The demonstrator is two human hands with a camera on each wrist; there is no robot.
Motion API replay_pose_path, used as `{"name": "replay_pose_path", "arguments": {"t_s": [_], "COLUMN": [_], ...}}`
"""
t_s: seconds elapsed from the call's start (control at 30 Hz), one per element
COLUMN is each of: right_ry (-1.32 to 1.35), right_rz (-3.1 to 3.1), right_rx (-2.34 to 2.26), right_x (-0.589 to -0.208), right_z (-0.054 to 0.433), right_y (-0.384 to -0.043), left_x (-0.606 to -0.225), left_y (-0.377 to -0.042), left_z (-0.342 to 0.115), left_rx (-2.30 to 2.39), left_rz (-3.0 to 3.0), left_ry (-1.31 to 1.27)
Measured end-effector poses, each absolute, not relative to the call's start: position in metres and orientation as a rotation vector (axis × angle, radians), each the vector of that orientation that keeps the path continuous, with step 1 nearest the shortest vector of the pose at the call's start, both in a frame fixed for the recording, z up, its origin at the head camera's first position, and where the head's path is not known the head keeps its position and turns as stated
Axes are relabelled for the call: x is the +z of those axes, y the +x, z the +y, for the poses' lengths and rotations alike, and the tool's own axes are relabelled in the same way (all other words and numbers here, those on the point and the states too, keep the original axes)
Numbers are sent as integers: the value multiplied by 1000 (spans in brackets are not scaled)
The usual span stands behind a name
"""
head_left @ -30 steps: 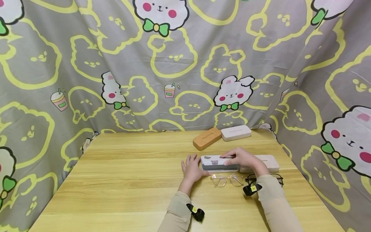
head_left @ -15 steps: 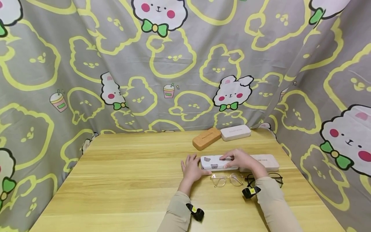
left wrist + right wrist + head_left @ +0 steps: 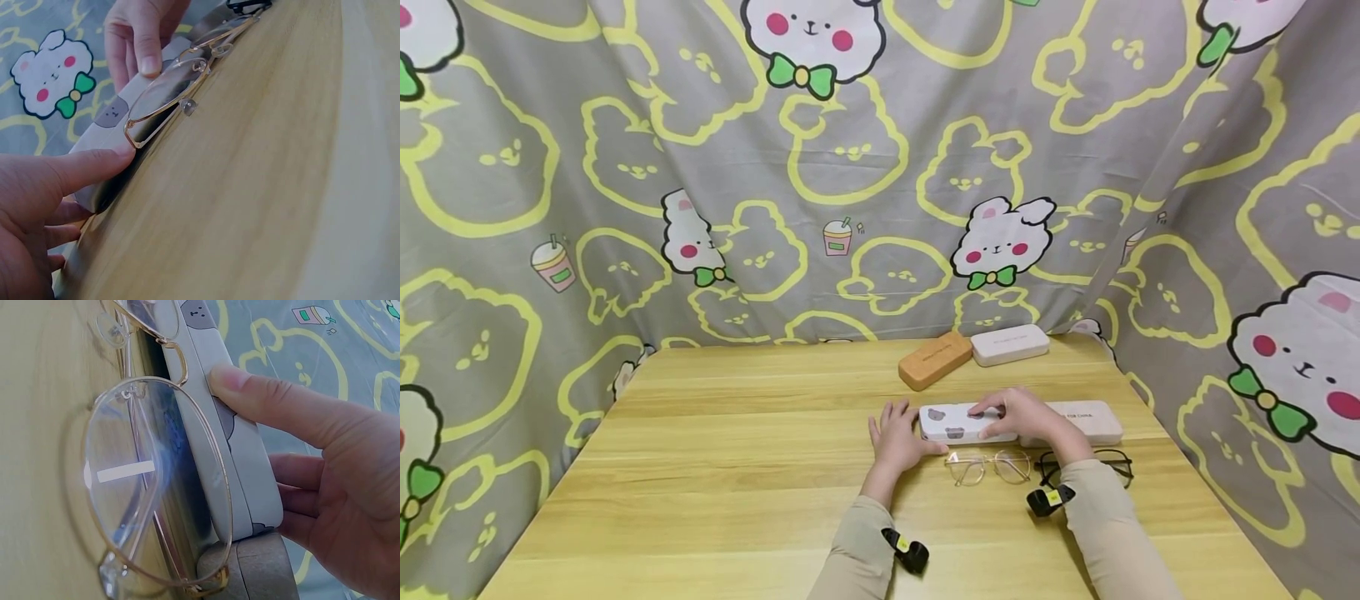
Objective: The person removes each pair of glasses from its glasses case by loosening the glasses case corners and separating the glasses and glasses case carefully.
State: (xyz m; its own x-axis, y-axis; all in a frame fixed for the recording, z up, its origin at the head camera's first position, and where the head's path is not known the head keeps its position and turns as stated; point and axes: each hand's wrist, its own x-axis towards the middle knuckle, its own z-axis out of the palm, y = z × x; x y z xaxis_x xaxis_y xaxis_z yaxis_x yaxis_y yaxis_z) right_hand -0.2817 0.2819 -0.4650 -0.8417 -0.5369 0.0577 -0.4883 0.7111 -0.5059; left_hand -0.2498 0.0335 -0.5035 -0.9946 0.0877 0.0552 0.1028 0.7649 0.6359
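A white glasses case (image 3: 938,423) with grey bear faces lies on the table, its lid down. Across its right part, my right hand (image 3: 1033,417) grips it, with the thumb on the front and the other fingers behind, as the right wrist view shows. My left hand (image 3: 897,437) touches the left end with extended fingers; its thumb (image 3: 103,167) lies along the front corner. Just in front of the case rest gold-rimmed glasses (image 3: 159,481). Black-framed glasses (image 3: 1118,468) sit further right, partly covered by the right forearm.
A pale beige glasses case (image 3: 1093,422) stands at the right end of the white one, partly behind my right hand. At the back are an orange case (image 3: 935,360) and another white case (image 3: 1011,344). A patterned curtain (image 3: 865,167) surrounds the wooden table (image 3: 715,467).
The lid of the bear-patterned glasses case, partly raised a second ago, has come down under my right hand. My left hand has stayed at the left end. Both pairs of glasses are unmoved.
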Motion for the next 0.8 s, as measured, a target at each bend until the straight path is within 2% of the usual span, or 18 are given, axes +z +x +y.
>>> {"name": "replay_pose_path", "arguments": {"t_s": [0.8], "right_ry": [-795], "right_rz": [2867], "right_rx": [-672], "right_x": [-463], "right_z": [272], "right_y": [-276], "left_x": [-506], "left_y": [-250], "left_z": [33], "left_rx": [-984], "left_rz": [-2939], "left_ry": [-169]}}
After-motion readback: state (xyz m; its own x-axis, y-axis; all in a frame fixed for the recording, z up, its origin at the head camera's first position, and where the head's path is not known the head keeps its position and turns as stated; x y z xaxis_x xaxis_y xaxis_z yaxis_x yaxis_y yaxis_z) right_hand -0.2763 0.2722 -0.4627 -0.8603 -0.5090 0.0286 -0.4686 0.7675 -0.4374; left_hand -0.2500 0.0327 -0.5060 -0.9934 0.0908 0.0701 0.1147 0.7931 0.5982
